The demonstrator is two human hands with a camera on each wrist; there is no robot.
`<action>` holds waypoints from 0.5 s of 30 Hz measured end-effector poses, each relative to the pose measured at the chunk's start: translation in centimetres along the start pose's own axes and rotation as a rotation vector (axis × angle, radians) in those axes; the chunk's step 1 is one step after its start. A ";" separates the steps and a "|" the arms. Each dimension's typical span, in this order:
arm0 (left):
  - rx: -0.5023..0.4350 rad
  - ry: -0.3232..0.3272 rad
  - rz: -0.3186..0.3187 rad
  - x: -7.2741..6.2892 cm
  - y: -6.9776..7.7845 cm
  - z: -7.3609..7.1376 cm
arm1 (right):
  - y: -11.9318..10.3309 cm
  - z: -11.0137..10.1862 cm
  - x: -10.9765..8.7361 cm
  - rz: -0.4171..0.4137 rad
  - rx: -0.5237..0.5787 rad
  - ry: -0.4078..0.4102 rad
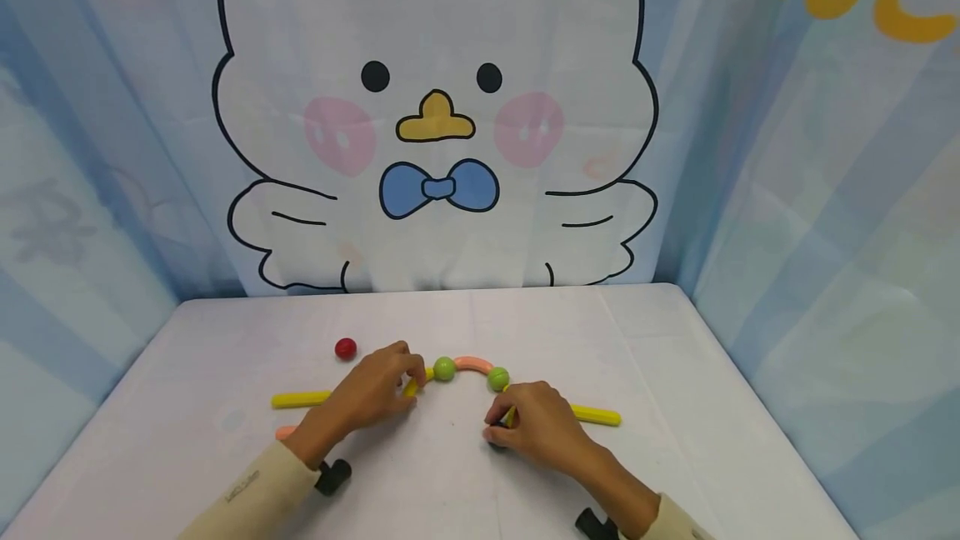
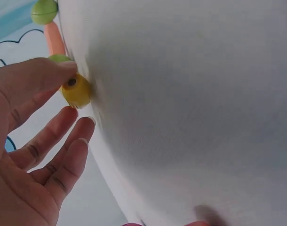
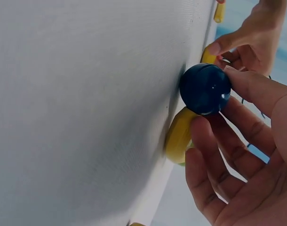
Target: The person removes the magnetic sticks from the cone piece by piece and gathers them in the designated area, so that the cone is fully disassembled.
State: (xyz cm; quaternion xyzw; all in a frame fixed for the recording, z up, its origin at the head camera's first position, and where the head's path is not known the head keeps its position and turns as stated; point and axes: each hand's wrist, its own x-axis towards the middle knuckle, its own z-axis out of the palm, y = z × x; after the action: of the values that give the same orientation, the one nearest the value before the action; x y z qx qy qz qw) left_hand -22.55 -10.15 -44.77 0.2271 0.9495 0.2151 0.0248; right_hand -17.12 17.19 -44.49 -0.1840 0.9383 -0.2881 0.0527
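On the table, a curved salmon-pink stick (image 1: 472, 363) joins a green ball (image 1: 445, 369) on its left to a second green ball (image 1: 498, 379) on its right. A short yellow stick (image 2: 77, 96) runs from the left ball, and my left hand (image 1: 372, 390) pinches it between thumb and fingers, its hollow end showing. Another yellow stick (image 3: 179, 136) extends from the right ball. At its near end, my right hand (image 1: 542, 426) holds a dark blue ball (image 3: 205, 89) with thumb and fingertips; the ball touches the stick. Whether they are joined is hidden.
A red ball (image 1: 346, 348) lies beyond my left hand. One yellow rod (image 1: 300, 399) lies left of it, partly behind the wrist, near a salmon-pink piece (image 1: 285, 432). Another yellow rod (image 1: 597, 415) is right of my right hand. Printed curtains (image 1: 435, 248) enclose the table.
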 end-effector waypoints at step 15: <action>0.073 0.020 -0.016 3.0 -1.3 -0.3 | -0.1 -0.5 -0.4 -0.002 -0.009 -0.025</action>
State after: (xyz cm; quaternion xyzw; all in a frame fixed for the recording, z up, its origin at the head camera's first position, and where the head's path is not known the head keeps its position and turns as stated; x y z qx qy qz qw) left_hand -25.83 -10.04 -44.89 0.2181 0.9587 0.1825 0.0085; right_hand -16.81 17.55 -44.04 -0.1889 0.9387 -0.2814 0.0634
